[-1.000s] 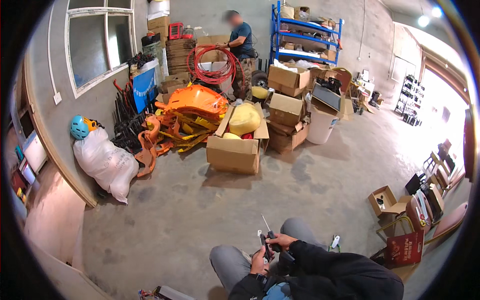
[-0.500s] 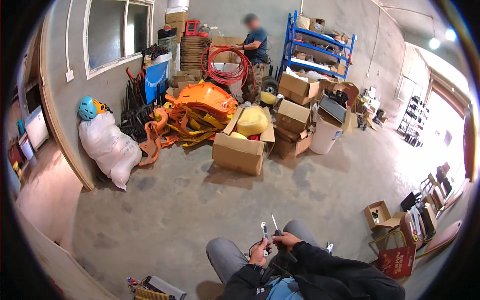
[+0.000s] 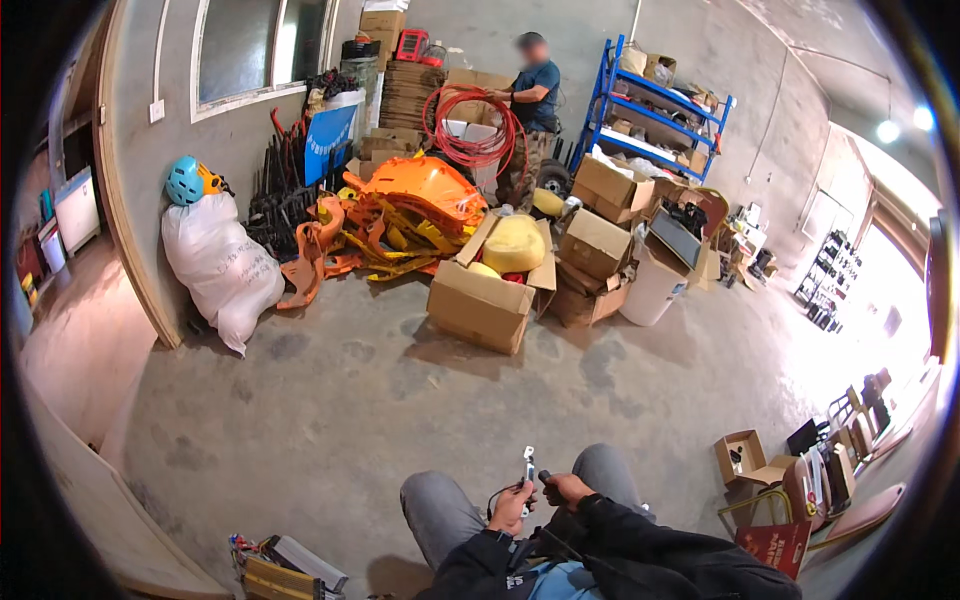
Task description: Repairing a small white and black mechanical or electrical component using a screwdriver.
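Above my lap, my left hand [image 3: 510,509] is closed round a slim silver metal part [image 3: 528,466] with a holed tab at its top end. A thin dark cable [image 3: 492,497] loops out beside those fingers. Just to the right, my right hand [image 3: 570,490] grips a screwdriver by its dark handle [image 3: 544,477]. The handle points left at the metal part, very close to it; whether they touch I cannot tell. The screwdriver's shaft does not show.
A gold and silver electrical box [image 3: 285,578] with wires lies at lower left. Ahead stand a carton with yellow pieces [image 3: 480,312] and a heap of orange plastic parts [image 3: 420,190]. Another person [image 3: 535,85] is by a red hose coil [image 3: 470,150]. Chairs [image 3: 858,515] stand at right.
The screwdriver, whose shaft pointed up and away, has been turned toward the metal part, and its shaft no longer shows. The whole view has tilted slightly.
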Available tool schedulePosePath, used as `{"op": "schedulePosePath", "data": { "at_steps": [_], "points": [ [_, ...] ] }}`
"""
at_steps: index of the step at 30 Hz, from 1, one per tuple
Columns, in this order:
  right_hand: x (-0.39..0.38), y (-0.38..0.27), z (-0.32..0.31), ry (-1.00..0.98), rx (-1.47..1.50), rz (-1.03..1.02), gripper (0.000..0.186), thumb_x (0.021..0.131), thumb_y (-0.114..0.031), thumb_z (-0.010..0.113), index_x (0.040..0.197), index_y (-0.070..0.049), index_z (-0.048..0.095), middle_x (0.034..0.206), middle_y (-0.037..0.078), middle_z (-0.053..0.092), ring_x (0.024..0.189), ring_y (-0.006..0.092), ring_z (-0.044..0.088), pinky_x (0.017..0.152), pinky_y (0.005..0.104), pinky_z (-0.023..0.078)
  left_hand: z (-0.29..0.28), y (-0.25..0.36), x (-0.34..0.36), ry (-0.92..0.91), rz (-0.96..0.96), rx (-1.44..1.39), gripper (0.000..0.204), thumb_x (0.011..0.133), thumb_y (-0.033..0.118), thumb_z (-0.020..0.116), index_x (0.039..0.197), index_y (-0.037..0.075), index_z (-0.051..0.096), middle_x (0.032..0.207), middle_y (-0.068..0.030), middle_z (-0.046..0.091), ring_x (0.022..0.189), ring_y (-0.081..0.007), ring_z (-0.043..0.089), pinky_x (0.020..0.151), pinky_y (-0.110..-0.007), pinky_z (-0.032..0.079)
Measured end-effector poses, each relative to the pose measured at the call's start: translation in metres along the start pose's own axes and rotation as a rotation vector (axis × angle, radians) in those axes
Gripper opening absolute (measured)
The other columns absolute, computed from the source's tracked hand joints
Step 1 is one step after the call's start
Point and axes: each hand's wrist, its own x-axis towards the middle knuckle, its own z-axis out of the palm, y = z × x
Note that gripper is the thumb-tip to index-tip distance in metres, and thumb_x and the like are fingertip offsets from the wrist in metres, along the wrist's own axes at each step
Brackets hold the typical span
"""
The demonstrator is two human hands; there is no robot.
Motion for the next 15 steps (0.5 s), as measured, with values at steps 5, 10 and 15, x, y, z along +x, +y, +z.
{"op": "schedulePosePath", "data": {
  "at_steps": [5, 10, 15],
  "points": [
    [0.006, -0.002, 0.002, -0.044, -0.066, -0.034, 0.016, 0.088, -0.015, 0.053, 0.079, -0.002, 0.055, 0.068, 0.006, 0.054, 0.055, 0.0155, 0.049, 0.05, 0.029, 0.041, -0.01, -0.002, 0.003, 0.043, -0.01, -0.003, 0.023, 0.091, 0.024, 0.059, 0.1, 0.004, 0.054, 0.085, -0.0041, 0.057, 0.071, -0.0123, 0.055, 0.059, -0.026, 0.045],
    [0.009, 0.003, 0.011, -0.085, -0.042, -0.039, 0.017, 0.086, -0.013, 0.061, 0.076, 0.0, 0.055, 0.057, 0.001, 0.045, 0.045, 0.0106, 0.038, 0.042, 0.0252, 0.028, -0.024, -0.009, 0.002, 0.136, -0.073, 0.043, 0.02, 0.089, 0.027, 0.061, 0.093, 0.008, 0.055, 0.076, -0.0006, 0.056, 0.061, -0.0096, 0.054, 0.053, -0.024, 0.044],
    [0.009, -0.001, -0.001, -0.061, -0.064, -0.007, 0.016, 0.085, -0.017, 0.064, 0.091, -0.003, 0.058, 0.071, 0.003, 0.055, 0.059, 0.0128, 0.052, 0.05, 0.026, 0.042, -0.028, -0.013, 0.007, 0.245, -0.017, 0.094, 0.02, 0.09, 0.03, 0.06, 0.085, 0.01, 0.056, 0.07, 0.0014, 0.054, 0.057, -0.0087, 0.052, 0.05, -0.024, 0.043]
  ]
}}
